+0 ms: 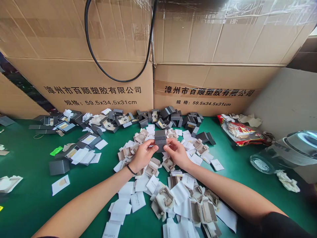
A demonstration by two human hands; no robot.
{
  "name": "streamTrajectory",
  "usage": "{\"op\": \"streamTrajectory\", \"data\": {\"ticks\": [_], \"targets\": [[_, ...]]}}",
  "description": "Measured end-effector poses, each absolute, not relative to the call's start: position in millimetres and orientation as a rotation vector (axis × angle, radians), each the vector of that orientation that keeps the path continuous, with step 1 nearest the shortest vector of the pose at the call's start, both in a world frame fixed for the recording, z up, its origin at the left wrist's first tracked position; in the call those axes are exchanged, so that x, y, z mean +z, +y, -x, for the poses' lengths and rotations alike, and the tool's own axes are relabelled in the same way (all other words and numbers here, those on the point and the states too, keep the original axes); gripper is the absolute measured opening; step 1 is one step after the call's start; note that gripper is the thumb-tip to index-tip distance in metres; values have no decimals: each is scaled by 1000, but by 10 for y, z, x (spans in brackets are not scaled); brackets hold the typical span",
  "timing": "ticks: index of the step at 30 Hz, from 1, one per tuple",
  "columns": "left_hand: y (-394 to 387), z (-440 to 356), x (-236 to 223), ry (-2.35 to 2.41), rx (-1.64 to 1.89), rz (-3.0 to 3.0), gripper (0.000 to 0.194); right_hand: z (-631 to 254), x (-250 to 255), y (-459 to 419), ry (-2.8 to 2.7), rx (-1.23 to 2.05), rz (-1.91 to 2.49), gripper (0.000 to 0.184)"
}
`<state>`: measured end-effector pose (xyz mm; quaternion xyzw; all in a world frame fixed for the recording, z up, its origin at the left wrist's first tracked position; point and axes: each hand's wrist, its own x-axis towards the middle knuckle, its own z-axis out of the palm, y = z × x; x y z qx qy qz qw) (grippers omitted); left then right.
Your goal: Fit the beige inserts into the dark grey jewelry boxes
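A small dark grey box (pixel 160 139) is held up over the middle of the green table (pixel 29 195). My left hand (pixel 143 154) grips its left side with closed fingers, a black band on that wrist. My right hand (pixel 177 152) pinches its right side. Beneath both hands lies a heap of beige inserts and white cards (pixel 173 195). More dark grey boxes (pixel 170 117), some lying with lids off, are piled behind along the cartons.
Two big cardboard cartons (pixel 99 82) wall off the back, a black cable (pixel 116 78) looping over them. A red snack bag (pixel 239 131) and a clear bottle on its side (pixel 282 152) lie at right. Loose grey boxes and cards (pixel 74 152) are scattered at left.
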<state>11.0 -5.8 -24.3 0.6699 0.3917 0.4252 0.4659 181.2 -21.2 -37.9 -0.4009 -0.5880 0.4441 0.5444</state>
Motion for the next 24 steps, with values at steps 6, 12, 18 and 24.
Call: {"op": "streamTrajectory", "data": {"ticks": [6, 12, 18, 24], "targets": [[-91, -127, -229, 850, 1065, -1601, 35, -1806, -335, -220, -1364, 1150, 940, 32], [-138, -101, -218, 946, 1072, -1739, 39, -1857, -278, -192, -1258, 1629, 766, 24], [-205, -84, -185, 936, 969, -2024, 47, -1874, -362, -174, -971, 1961, 715, 24], [-234, -82, -178, 813, 912, -2221, 57, -1866, -400, -196, -1063, 2003, 779, 27]]}}
